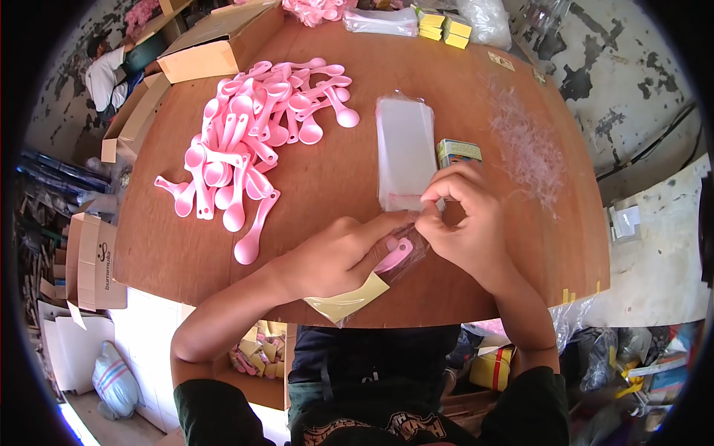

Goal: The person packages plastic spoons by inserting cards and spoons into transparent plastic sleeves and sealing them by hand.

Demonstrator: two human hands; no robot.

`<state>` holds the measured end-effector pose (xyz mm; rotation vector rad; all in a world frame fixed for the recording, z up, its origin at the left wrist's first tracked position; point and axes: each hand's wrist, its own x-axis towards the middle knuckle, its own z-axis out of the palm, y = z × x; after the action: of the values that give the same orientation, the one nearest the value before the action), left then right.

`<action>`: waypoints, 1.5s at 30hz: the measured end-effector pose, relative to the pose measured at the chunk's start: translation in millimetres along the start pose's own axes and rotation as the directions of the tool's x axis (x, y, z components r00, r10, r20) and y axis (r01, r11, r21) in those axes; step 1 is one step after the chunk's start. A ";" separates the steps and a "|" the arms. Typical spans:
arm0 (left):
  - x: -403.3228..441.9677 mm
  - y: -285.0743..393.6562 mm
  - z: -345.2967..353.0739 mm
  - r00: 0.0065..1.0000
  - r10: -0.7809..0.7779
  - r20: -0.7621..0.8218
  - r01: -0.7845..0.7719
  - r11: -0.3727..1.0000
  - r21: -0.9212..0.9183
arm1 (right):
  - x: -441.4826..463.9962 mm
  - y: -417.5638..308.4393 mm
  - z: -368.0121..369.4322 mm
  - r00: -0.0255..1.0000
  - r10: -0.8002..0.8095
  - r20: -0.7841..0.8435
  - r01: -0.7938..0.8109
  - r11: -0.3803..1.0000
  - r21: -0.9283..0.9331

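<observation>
My left hand [335, 256] is closed on a clear plastic bag [413, 260] near the table's front edge. Inside the bag lie a pink spoon [394, 255], partly hidden by my fingers, and a pale yellow card [349, 299]. My right hand [468, 215] is at the bag's upper end, thumb and forefinger pinched together; what is between them is too small to make out. Just beyond lies a stack of clear bags [405, 152], with a small printed box [457, 151] beside it, partly behind my right hand.
A large heap of pink spoons [245, 134] covers the table's left part. Thin clear strips [524, 145] are piled at right. A cardboard box [219, 48], yellow card stacks [443, 28] and more plastic bags [381, 21] stand at the back. Another person [108, 78] is at far left.
</observation>
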<state>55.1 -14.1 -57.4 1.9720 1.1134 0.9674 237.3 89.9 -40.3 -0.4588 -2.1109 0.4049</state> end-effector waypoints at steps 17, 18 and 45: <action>-4.2 -9.2 -1.7 0.998 0.036 -0.058 -0.010 0.919 0.394 | -5.0 -19.0 5.3 0.961 -0.164 0.225 0.222 0.939 -0.264; -4.3 -9.6 -2.0 0.998 0.034 -0.057 -0.009 0.919 0.394 | -4.9 -17.8 5.1 0.958 -0.164 0.235 0.223 0.942 -0.249; -6.5 -2.4 -13.6 0.881 -0.107 -0.461 -0.058 0.942 -0.330 | 63.1 112.7 -145.7 0.880 -0.288 0.377 -0.337 0.180 0.924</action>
<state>40.3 -16.3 -54.3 1.4754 1.1287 1.5719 345.9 234.5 32.0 0.4961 -1.7135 1.9728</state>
